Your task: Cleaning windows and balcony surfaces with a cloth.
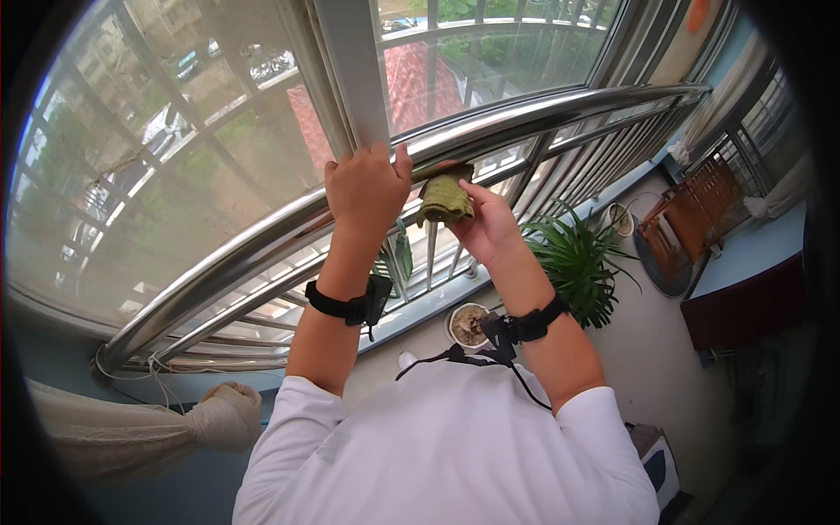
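My left hand (367,190) is closed over the thick stainless-steel handrail (525,117) in front of the window, its fingers on the far side. To its right, my right hand (489,226) holds a folded green cloth (446,198) just below the same rail. The cloth's back edge looks to be touching the rail. Its rolled front end hangs towards me. Part of the rail is hidden behind my left hand and the cloth.
Sliding window panes (216,151) stand behind the railing. Below are a potted spiky plant (577,262), a soil-filled pot (468,325) and a smaller pot (619,220). A wooden chair (689,216) is at right. A knotted curtain (223,417) hangs at lower left.
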Tool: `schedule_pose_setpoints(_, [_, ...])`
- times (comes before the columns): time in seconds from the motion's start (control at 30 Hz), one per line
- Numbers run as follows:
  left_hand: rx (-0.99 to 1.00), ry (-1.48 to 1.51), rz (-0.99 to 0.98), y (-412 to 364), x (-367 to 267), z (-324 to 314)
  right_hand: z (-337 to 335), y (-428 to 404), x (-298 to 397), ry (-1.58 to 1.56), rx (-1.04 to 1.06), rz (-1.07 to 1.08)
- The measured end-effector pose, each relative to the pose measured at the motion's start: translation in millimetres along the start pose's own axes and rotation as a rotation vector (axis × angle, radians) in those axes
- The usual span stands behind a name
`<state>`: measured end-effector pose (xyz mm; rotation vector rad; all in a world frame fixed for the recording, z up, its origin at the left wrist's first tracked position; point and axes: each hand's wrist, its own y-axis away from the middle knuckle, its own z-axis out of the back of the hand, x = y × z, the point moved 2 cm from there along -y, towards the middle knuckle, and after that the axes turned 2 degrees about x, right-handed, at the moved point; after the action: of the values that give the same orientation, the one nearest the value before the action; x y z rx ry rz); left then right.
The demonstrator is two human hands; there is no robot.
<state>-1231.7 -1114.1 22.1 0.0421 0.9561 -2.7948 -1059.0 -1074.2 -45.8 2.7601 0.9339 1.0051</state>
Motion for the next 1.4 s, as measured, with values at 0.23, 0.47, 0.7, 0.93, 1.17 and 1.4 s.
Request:
schedule_pose_setpoints(0.23, [-0.028, 0.078, -0.025, -1.9, 5.7, 0.6, 10.1, 14.2, 42.2, 0.161, -0.373, 0.610])
schedule_pose_setpoints(0.47, [0.031, 0.036, -0.005, 1.1, 1.9, 5.3, -38.3, -6.7, 35.1, 1.384, -0.128, 1.292])
schedule_pose_setpoints(0.7, [0.000, -0.038, -0.012, -0.1, -3.8, 5.0, -29.7, -35.3, 42.0, 1.810, -0.001, 1.547])
schedule_pose_setpoints(0.93, [0.116, -0.081, 0.084, -3.5, -12.0, 7.1, 22.6, -63.8, 124.0, 1.728, 0.012, 1.601])
schedule_pose_setpoints(1.17, [0.041, -0.114, 0.185, -2.1, -11.2, 4.6, 99.2, -86.9, 233.3, 1.765, -0.125, 1.661])
schedule_pose_setpoints(1.4, [-0.020, -0.077, 0.161, -3.5, -14.0, 2.2, 167.1, -110.6, 327.0, 1.837, -0.275, 1.702])
